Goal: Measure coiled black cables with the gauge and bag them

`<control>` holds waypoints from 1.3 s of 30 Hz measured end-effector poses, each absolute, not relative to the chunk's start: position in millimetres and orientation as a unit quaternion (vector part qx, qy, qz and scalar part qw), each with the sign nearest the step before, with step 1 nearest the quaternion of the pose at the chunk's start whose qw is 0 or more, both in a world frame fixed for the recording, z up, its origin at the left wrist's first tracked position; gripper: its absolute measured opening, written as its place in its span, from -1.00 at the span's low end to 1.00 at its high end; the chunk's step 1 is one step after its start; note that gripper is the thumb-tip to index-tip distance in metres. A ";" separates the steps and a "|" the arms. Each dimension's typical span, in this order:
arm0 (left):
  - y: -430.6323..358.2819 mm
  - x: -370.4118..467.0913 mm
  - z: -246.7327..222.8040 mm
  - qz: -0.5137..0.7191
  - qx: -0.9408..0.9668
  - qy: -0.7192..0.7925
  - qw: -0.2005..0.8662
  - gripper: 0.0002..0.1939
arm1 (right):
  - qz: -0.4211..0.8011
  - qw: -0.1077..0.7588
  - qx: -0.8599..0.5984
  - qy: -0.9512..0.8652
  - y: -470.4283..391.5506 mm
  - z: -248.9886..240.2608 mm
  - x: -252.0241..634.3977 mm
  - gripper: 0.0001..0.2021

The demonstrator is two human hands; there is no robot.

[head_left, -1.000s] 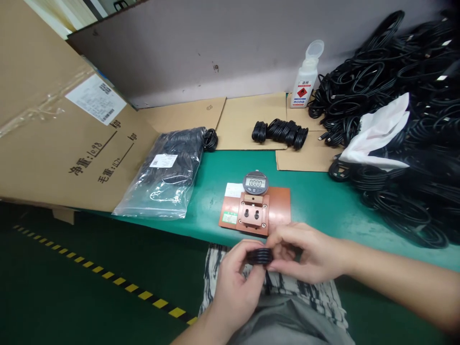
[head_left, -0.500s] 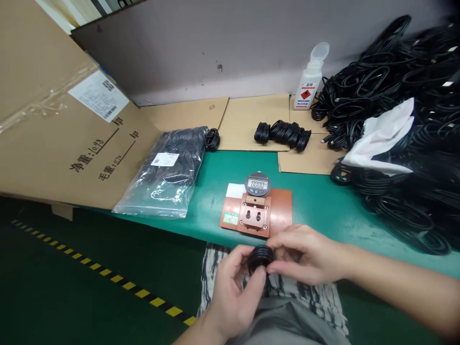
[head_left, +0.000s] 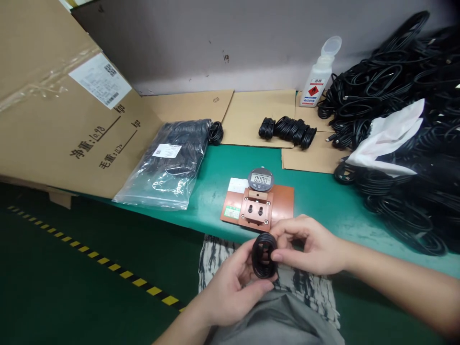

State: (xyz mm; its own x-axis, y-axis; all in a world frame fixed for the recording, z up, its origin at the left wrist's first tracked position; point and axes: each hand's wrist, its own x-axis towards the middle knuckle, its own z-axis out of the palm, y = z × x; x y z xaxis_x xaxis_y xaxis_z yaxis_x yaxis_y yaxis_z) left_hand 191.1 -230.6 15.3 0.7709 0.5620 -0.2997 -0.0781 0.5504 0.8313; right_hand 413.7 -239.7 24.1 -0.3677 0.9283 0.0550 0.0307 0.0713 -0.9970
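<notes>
A small coiled black cable [head_left: 264, 275] is held between both hands, just off the bench's front edge and above my lap. My left hand [head_left: 235, 282] grips the coil from the left and below, its thumb along the lower side. On the right rim, the thumb and fingers of my right hand [head_left: 305, 244] pinch the coil. Its open ring faces me, with part of the cable visible inside. Right behind the hands stands a digital dial gauge [head_left: 260, 179] on a reddish-brown fixture [head_left: 257, 208], its display showing zeros.
A clear bag of black cables [head_left: 168, 163] lies left of the gauge, beside a large cardboard box [head_left: 64, 124]. Several cable coils [head_left: 287, 131] line the cardboard sheets behind. At right are an alcohol bottle [head_left: 316, 81], a white cloth [head_left: 388, 139] and a big cable pile [head_left: 402, 201].
The coil has turned so that its opening faces me more. My left thumb has shifted from its front to its lower side. The view has moved slightly.
</notes>
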 end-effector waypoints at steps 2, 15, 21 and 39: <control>-230.5 187.6 13.0 0.193 0.423 0.267 0.844 -0.41 | 0.569 0.397 -0.393 -0.603 -239.7 24.9 413.7 -0.78; -233.3 200.4 23.2 0.236 0.400 0.353 0.812 -0.77 | 0.584 0.443 -0.360 -0.577 -243.4 19.2 411.5 -0.67; -232.6 208.5 22.7 0.260 0.430 0.407 0.763 -0.75 | 0.531 0.459 -0.355 -0.617 -244.1 16.1 410.2 -0.60; -225.0 217.2 20.9 0.270 0.524 0.448 0.672 -0.88 | 0.457 0.458 -0.349 -0.678 -245.6 17.0 411.0 -0.62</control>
State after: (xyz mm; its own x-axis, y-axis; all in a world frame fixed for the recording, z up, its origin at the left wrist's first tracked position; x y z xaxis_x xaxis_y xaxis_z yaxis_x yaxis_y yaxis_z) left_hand 217.2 -225.0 20.9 0.4530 0.8324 -0.3191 0.1055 0.3054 0.9464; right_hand 411.0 -245.6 17.0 -0.3367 0.8919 0.3019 0.0559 0.3390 -0.9391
